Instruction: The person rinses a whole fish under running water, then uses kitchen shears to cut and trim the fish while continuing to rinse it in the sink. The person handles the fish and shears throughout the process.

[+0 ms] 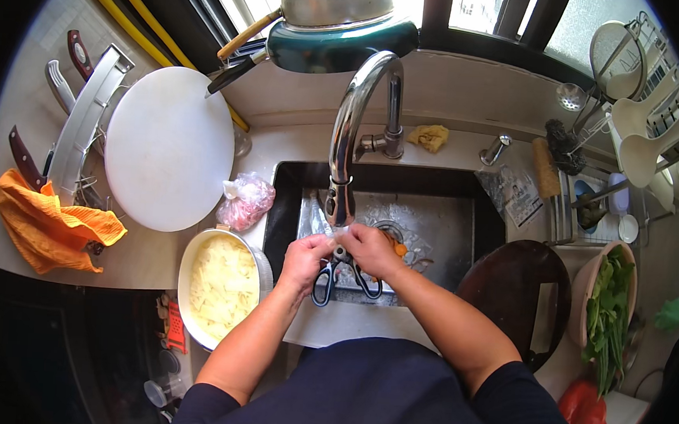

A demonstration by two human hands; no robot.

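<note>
Over the sink [455,231], my left hand [304,259] and my right hand [372,250] meet fingertip to fingertip. Between them they pinch a small piece of whitish clear plastic [341,231], partly hidden by the fingers. Just below the fingers is a pair of scissors [341,253], its dark looped handles towards me and spread apart; the blades are hidden, and I cannot tell what supports it. Clear plastic film [314,217] shows beyond my left hand. Orange scraps [400,249] lie near the drain. The chrome faucet [343,154] arches down right above my fingers.
Left of the sink stand a pot of pale shredded food [224,286], a tied plastic bag [247,201], a round white cutting board [171,149] and an orange cloth [53,223]. To the right are a dark round board [515,298], a bowl of leafy greens [580,302] and a dish rack [561,217].
</note>
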